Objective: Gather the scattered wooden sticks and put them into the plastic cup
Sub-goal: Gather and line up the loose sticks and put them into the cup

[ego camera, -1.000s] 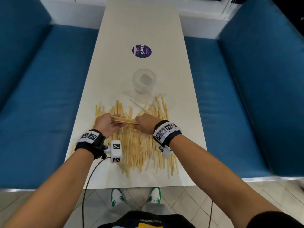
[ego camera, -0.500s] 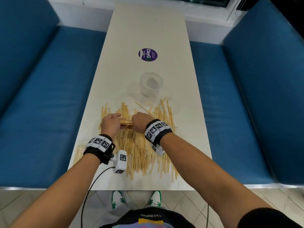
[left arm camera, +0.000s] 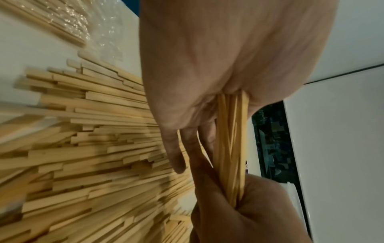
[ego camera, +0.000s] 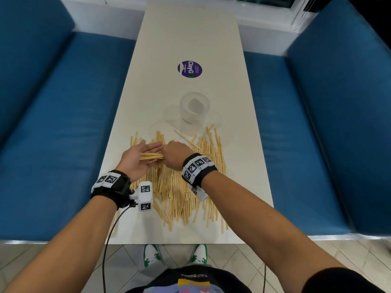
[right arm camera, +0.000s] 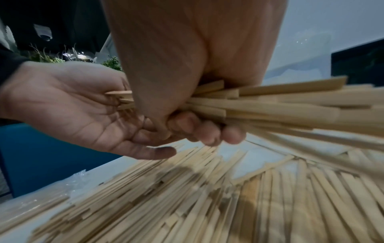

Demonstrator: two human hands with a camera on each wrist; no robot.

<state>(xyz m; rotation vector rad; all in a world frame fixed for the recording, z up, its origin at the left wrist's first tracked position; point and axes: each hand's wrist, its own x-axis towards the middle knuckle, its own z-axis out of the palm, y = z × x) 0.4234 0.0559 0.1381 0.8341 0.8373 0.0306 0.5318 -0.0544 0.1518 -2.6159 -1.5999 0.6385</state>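
A clear plastic cup (ego camera: 194,112) stands upright on the white table (ego camera: 190,34), just beyond a wide pile of wooden sticks (ego camera: 175,191). My right hand (ego camera: 175,154) grips a bundle of sticks (ego camera: 151,156) held level above the pile, fingers curled round it (right arm camera: 197,128). My left hand (ego camera: 135,159) is open, its palm (right arm camera: 72,111) against the bundle's left ends. In the left wrist view the bundle (left arm camera: 230,148) runs from my left palm (left arm camera: 207,65) down into my right fist (left arm camera: 249,213). The cup holds no sticks that I can see.
A round purple sticker (ego camera: 189,69) lies beyond the cup. Blue sofa seats (ego camera: 42,123) flank the table on both sides. Crinkled clear plastic (left arm camera: 99,32) with a few sticks lies at the table's near left edge. The pile reaches close to the near edge.
My left hand has gone from curled round the bundle to open, its palm against the stick ends. My right hand still grips the bundle above the pile.
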